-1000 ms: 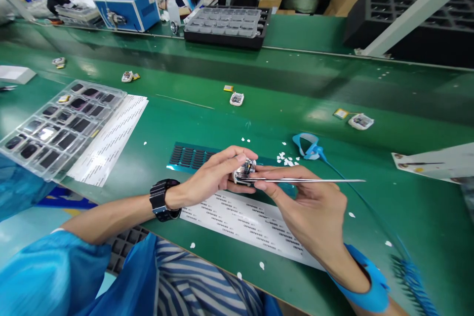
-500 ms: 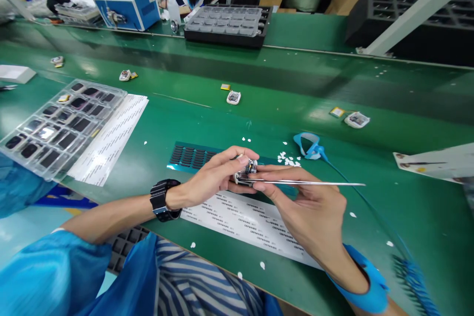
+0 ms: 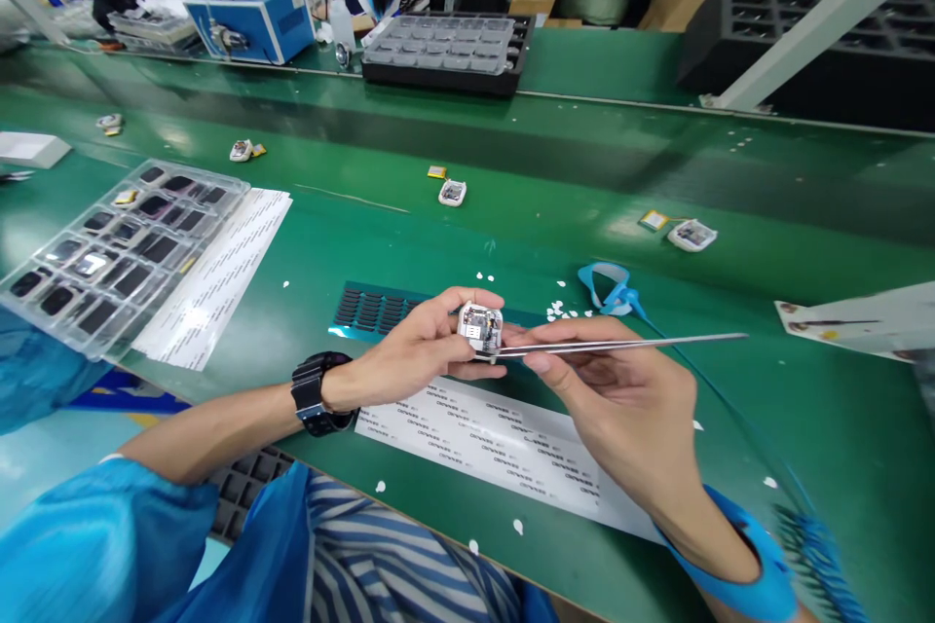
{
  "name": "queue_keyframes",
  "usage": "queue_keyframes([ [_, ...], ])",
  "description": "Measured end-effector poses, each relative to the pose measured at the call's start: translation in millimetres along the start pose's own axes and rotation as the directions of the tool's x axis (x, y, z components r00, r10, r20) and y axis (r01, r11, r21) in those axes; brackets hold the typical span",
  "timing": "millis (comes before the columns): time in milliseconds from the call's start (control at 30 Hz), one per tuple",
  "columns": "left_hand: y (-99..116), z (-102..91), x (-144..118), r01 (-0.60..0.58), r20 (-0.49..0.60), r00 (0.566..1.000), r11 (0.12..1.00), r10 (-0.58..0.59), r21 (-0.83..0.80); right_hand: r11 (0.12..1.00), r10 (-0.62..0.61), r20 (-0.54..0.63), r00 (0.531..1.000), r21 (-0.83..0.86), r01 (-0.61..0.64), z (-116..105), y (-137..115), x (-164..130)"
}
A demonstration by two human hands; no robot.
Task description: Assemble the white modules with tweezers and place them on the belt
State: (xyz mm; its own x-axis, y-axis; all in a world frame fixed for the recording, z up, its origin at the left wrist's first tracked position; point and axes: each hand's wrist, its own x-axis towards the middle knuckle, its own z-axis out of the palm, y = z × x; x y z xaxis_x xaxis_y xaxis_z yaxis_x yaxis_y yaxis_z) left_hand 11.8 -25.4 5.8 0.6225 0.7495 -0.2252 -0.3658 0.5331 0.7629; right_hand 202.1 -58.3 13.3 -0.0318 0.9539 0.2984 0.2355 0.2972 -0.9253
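Observation:
Between the thumb and fingers of my left hand (image 3: pixel 416 350) is a small white smartwatch case (image 3: pixel 480 329), its circuit board facing up. My right hand (image 3: pixel 620 389) pinches a pair of thin metal tweezers (image 3: pixel 628 345). Their tips reach the right edge of the case; whether they grip anything there is too small to tell. Below both hands lies a white sheet of printed labels (image 3: pixel 504 448). A strip of dark adhesive pieces (image 3: pixel 376 310) on a teal backing is partly hidden behind my left hand.
Several open watch cases with yellow batteries, one of them a white case (image 3: pixel 691 235), lie along the green bench. A clear tray (image 3: pixel 124 253) of screens is at left. A blue wrist strap (image 3: pixel 610 290) and its cord lie at right. Small white scraps (image 3: pixel 562 311) are scattered about.
My left hand has turned the case so its board shows more fully. My right hand has shifted slightly right, and the tweezers' rear end is raised. The cases on the bench have slid slightly left.

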Motion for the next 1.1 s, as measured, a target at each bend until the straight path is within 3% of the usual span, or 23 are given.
queue_keyframes([
  [300,-1.9,-0.9,0.9,-0.037,-0.001,0.999,0.999,0.037,0.015,0.996,-0.086,0.028,0.996,0.026,0.086,0.3,2.1,1.0],
  [567,-3.3,0.2,0.0,-0.057,-0.013,0.998,0.995,0.058,0.088,0.995,-0.084,0.080,0.993,-0.053,0.088,0.0,-0.4,0.7],
  [767,-2.0,0.9,0.6,-0.032,-0.067,0.997,0.990,0.042,0.136,0.994,0.111,0.068,0.991,0.012,-0.112,-14.2,-4.7,11.4],
  [833,-1.2,0.8,-1.2,-0.047,-0.064,0.996,0.986,0.058,0.157,0.967,0.239,0.205,0.949,0.036,-0.251,-22.4,-4.0,13.7],
  [967,-6.5,2.5,-7.8,-0.032,0.017,0.999,0.971,0.028,0.238,0.875,0.415,0.455,0.788,0.036,-0.482,-32.1,7.9,6.6],
  [1100,-18.6,4.9,-12.5,0.023,0.086,0.995,0.930,-0.058,0.368,0.858,0.424,0.518,0.743,0.035,-0.513,-34.7,23.7,-3.1],
])
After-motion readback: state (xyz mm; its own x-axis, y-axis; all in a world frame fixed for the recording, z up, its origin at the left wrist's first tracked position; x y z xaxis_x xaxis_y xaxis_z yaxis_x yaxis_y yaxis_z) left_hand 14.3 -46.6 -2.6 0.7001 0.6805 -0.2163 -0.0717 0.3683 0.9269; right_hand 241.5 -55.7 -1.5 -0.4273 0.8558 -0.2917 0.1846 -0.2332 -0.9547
